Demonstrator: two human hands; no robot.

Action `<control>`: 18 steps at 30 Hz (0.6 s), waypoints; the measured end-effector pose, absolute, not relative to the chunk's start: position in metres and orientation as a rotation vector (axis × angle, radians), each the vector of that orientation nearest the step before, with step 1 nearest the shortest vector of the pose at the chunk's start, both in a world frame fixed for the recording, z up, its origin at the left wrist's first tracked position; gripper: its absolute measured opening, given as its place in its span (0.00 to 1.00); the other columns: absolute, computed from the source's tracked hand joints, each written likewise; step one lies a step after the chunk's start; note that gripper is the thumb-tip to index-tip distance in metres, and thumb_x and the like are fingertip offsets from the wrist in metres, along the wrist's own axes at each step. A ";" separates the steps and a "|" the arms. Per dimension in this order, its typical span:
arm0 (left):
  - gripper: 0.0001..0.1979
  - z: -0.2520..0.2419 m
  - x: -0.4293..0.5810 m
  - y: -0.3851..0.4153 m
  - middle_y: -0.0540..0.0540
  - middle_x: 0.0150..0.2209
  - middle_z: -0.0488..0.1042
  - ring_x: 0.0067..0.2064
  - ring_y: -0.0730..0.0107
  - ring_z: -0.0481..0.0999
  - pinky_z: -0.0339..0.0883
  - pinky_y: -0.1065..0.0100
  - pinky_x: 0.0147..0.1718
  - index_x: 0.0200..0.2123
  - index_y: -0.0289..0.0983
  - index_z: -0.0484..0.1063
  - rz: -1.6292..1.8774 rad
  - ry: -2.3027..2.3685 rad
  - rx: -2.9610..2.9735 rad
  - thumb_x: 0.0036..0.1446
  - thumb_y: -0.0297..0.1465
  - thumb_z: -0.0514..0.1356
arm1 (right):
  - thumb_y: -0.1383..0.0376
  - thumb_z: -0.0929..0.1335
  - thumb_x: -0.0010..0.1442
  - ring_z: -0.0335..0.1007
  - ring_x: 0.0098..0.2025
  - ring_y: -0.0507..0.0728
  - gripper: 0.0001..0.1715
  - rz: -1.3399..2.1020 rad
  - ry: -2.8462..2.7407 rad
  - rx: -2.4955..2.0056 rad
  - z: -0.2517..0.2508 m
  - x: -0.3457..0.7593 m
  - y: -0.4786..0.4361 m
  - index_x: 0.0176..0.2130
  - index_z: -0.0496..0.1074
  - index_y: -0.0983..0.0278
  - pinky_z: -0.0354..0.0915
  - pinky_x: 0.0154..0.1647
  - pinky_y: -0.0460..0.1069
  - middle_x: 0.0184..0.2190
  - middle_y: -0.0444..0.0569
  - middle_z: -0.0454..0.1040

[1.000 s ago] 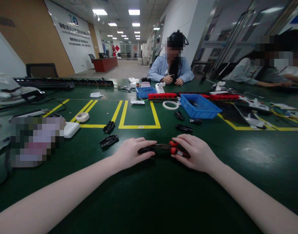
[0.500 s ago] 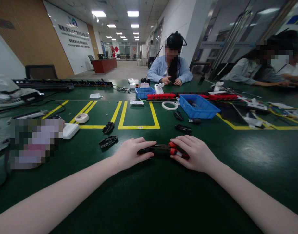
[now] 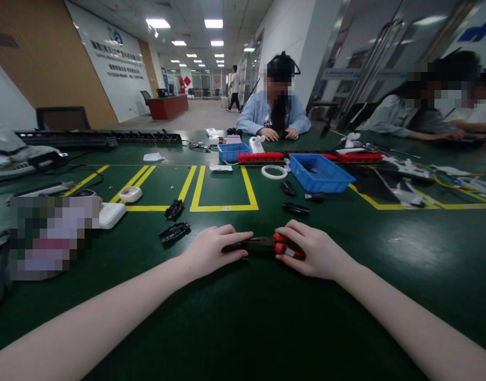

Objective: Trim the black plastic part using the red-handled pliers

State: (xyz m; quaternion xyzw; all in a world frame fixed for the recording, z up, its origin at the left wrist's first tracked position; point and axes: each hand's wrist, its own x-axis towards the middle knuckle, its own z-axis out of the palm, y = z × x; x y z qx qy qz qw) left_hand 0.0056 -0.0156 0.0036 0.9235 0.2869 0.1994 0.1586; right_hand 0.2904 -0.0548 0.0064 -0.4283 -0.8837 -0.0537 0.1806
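Note:
My right hand is closed round the red handles of a pair of pliers. Their dark jaws point left and reach a small black plastic part. That part is pinched between the thumb and fingers of my left hand, which cover much of it. Whether the jaws grip it, I cannot tell. Left of my left hand lie two open black plastic shells, the nearer shell and the farther shell. Beyond my right hand rests a long black piece.
A blue bin with a dark item inside stands beyond my right hand, beside a white tape ring. A white box and a white roll lie to the left. Across the green table sits a person wearing headgear.
My hands, the black part and the pliers keep nearly the same pose. The view has shifted slightly. A walking person has appeared in the far background.

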 end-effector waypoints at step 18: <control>0.22 0.000 0.005 -0.015 0.46 0.45 0.74 0.40 0.65 0.76 0.71 0.63 0.40 0.61 0.44 0.66 0.551 0.806 2.695 0.65 0.33 0.59 | 0.58 0.69 0.57 0.73 0.37 0.58 0.17 0.056 -2.527 -1.352 0.012 0.288 -0.054 0.45 0.69 0.62 0.69 0.34 0.51 0.40 0.52 0.74</control>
